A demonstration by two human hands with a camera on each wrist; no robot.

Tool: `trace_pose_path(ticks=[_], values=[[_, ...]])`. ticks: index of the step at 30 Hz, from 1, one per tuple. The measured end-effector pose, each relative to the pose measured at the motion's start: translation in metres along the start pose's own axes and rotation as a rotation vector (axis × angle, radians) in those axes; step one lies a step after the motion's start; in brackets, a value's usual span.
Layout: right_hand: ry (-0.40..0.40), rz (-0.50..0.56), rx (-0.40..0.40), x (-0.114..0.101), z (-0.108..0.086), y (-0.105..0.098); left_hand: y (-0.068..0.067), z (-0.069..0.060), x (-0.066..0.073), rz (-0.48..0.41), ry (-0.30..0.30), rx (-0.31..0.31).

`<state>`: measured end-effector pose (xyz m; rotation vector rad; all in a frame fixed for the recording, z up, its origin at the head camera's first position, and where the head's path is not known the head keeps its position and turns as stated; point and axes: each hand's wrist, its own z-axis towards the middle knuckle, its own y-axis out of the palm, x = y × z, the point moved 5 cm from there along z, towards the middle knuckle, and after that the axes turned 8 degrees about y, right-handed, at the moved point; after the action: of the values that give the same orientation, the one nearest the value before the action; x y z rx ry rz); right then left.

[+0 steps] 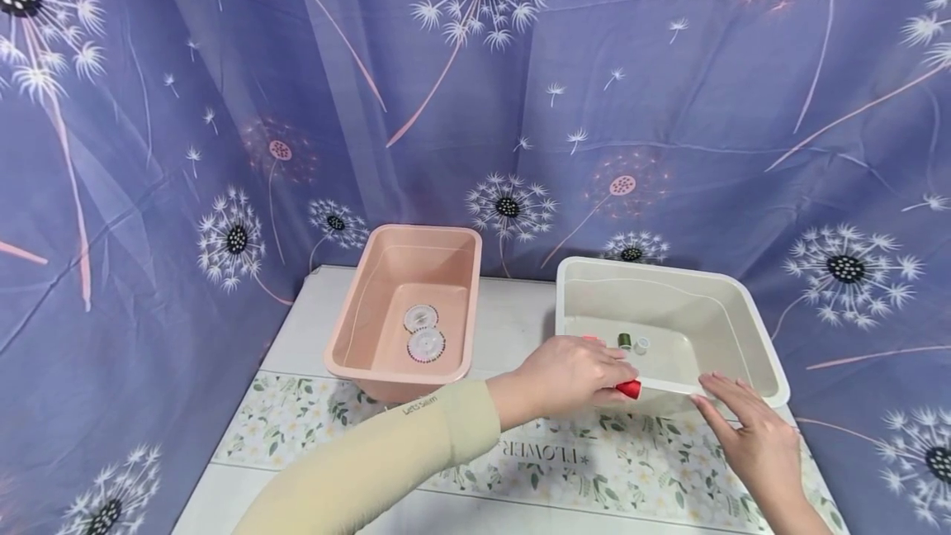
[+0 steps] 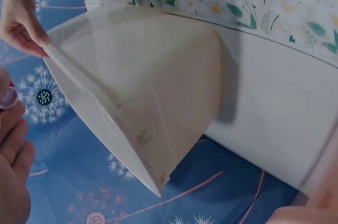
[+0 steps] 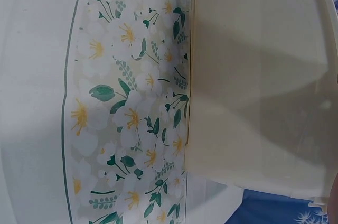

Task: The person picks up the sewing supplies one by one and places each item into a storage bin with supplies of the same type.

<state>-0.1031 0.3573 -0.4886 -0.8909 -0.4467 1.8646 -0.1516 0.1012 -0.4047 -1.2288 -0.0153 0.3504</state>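
Note:
My left hand (image 1: 583, 374) pinches a red thread spool (image 1: 628, 389) just above the near rim of a white plastic bin (image 1: 765, 353). In the left wrist view, the spool's clear end (image 2: 9, 98) shows by the fingers. My right hand (image 1: 761, 440) grips the bin's near rim, thumb outside and fingers over the edge. On the bin floor lie a green thread spool (image 1: 624, 341) and a whitish spool (image 1: 641, 345). A reddish item (image 1: 592, 339) there is mostly covered by my left hand.
To the left stands a pink bin (image 1: 347, 337) with two round clear pin wheels (image 1: 426, 344) inside, partly overlapping. Both bins are on a white table with a floral cloth strip (image 1: 297, 428). A blue dandelion-print curtain (image 1: 446, 172) hangs behind.

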Motion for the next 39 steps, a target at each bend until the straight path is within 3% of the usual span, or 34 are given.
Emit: trace_pose_path(ticks=[5,12,15,24,29,39], values=[[-0.002,0.003,-0.001,-0.001,0.0,-0.001,0.001,0.005,-0.011,-0.013,-0.014,0.012],[0.002,0.004,-0.001,-0.001,0.0,0.0,0.005,0.013,-0.026,-0.063,-0.09,-0.082],[0.001,0.004,0.001,-0.001,0.001,-0.001,0.007,0.016,-0.031,-0.07,-0.101,-0.094],[0.001,0.005,0.009,-0.002,0.001,-0.002,0.01,0.03,-0.041,-0.023,-0.103,-0.13],[0.002,0.004,0.007,-0.003,0.0,-0.002,0.016,0.038,-0.046,-0.013,-0.107,-0.179],[-0.007,-0.003,0.004,-0.003,0.001,-0.002,0.027,0.049,-0.057,0.021,-0.136,-0.211]])
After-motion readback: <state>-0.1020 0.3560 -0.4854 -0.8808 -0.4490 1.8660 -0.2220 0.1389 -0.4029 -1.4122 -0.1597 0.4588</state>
